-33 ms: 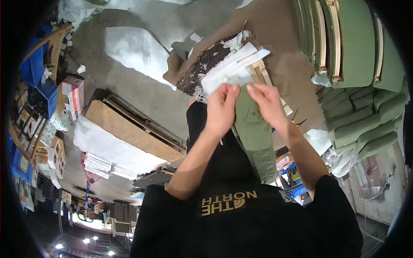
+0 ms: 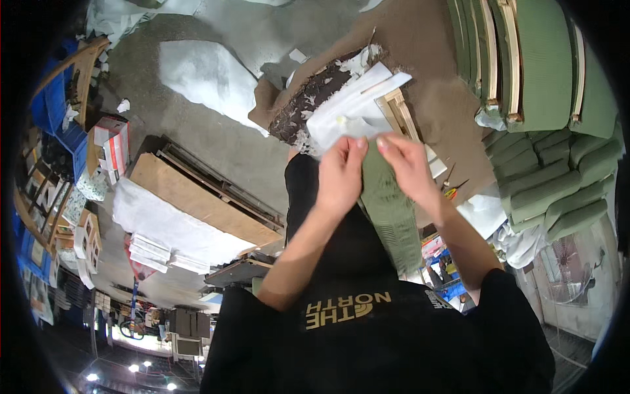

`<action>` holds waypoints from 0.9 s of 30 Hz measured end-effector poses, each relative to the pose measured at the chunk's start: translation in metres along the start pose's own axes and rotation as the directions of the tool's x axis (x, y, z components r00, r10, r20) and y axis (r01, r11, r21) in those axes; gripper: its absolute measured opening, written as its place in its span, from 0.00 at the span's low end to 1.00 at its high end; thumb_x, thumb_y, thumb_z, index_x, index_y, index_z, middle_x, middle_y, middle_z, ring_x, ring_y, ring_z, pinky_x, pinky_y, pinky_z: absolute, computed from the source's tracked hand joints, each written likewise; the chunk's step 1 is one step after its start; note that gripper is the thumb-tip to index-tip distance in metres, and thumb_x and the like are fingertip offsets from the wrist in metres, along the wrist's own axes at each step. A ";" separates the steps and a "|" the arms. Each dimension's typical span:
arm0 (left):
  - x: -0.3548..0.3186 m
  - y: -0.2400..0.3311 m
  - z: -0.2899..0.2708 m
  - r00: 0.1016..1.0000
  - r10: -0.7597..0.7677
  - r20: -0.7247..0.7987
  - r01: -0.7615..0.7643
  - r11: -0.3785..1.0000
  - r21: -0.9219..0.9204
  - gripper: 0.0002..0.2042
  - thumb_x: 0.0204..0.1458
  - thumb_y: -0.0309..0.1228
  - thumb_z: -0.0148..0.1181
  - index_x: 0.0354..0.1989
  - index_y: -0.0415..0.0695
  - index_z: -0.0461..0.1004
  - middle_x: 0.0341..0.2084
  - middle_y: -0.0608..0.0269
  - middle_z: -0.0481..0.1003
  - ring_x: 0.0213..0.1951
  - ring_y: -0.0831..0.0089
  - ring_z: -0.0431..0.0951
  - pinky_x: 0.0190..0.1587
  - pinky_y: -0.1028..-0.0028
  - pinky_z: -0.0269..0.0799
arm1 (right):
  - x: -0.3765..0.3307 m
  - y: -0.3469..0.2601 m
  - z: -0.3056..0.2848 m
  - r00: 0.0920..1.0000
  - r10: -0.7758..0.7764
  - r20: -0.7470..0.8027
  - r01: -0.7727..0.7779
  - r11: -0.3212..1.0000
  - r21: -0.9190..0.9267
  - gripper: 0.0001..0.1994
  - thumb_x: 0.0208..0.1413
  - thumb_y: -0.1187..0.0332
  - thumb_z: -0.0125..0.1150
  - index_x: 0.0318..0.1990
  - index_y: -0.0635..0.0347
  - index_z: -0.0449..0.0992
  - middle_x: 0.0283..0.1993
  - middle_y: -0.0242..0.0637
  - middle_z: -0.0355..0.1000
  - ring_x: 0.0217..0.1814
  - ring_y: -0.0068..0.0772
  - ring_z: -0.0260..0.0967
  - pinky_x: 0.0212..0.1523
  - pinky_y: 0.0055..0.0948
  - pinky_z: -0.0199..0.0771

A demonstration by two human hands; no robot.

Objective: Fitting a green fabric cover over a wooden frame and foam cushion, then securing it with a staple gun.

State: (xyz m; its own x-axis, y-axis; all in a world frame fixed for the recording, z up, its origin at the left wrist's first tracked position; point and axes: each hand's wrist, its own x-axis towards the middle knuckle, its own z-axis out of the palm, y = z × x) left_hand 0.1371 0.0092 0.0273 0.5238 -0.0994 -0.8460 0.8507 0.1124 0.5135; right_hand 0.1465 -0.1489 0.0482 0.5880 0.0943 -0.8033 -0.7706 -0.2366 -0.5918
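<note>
A long strip of green ribbed fabric (image 2: 388,210) runs from my two hands down over my lap toward my body. My left hand (image 2: 341,172) pinches its far end at the left corner, thumb against fingers. On the right, my right hand (image 2: 412,172) grips the same end, with thumb and fingers pressed together. A short span of the fabric edge shows between the hands. Just beyond my fingertips lie white padding sheets (image 2: 354,98), partly hidden by the hands. Light wooden slats (image 2: 399,113) rest beside them.
Scissors with red and yellow handles (image 2: 450,192) lie right of my right hand. Green padded panels (image 2: 538,65) stand at the far right, above a stack of green cushions (image 2: 548,187). White sheeting (image 2: 207,79) lies on the floor, left of a brown cloth (image 2: 446,85). A wooden board (image 2: 203,200) is at left.
Both hands have come slightly nearer my body, still holding the fabric end. More of the scissors' handles shows beside my right forearm.
</note>
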 end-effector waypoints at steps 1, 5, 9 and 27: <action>-0.016 -0.007 0.005 0.999 -0.016 -0.034 0.018 0.999 0.049 0.17 0.63 0.38 0.55 0.28 0.36 0.71 0.17 0.63 0.68 0.23 0.79 0.64 0.27 0.72 0.62 | -0.019 0.007 0.007 0.990 -0.102 -0.092 0.095 0.992 -0.081 0.13 0.65 0.65 0.55 0.43 0.68 0.79 0.39 0.36 0.77 0.43 0.27 0.71 0.47 0.28 0.68; -0.043 -0.021 0.037 0.954 0.031 -0.297 0.046 0.968 0.247 0.20 0.60 0.39 0.56 0.21 0.35 0.72 0.14 0.45 0.69 0.19 0.61 0.70 0.29 0.61 0.66 | -0.058 0.033 0.016 0.937 -0.272 -0.218 0.222 0.948 -0.230 0.11 0.63 0.68 0.55 0.45 0.66 0.79 0.46 0.47 0.77 0.52 0.44 0.72 0.53 0.35 0.66; -0.006 0.002 0.015 0.974 -0.036 -0.225 0.147 0.854 0.499 0.22 0.56 0.41 0.56 0.20 0.33 0.75 0.16 0.41 0.72 0.21 0.50 0.75 0.32 0.57 0.71 | -0.038 0.022 0.029 0.923 -0.269 -0.274 0.219 0.955 -0.199 0.11 0.62 0.69 0.56 0.43 0.67 0.79 0.47 0.52 0.76 0.55 0.46 0.70 0.54 0.36 0.65; 0.068 -0.005 0.006 0.999 -0.019 0.031 -0.011 0.651 0.759 0.23 0.59 0.49 0.52 0.30 0.41 0.82 0.27 0.40 0.79 0.37 0.42 0.80 0.43 0.54 0.74 | 0.016 0.007 0.016 0.929 0.344 -0.135 -0.335 0.938 0.087 0.14 0.64 0.64 0.57 0.47 0.65 0.79 0.34 0.29 0.75 0.34 0.16 0.66 0.34 0.25 0.67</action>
State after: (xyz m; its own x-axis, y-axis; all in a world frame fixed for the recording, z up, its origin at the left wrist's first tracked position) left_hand 0.1687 -0.0035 -0.0316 0.5087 -0.1318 -0.8508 0.5814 -0.6763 0.4524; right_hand 0.1468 -0.1331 0.0298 0.3146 -0.1243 -0.9411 -0.9412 -0.1698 -0.2922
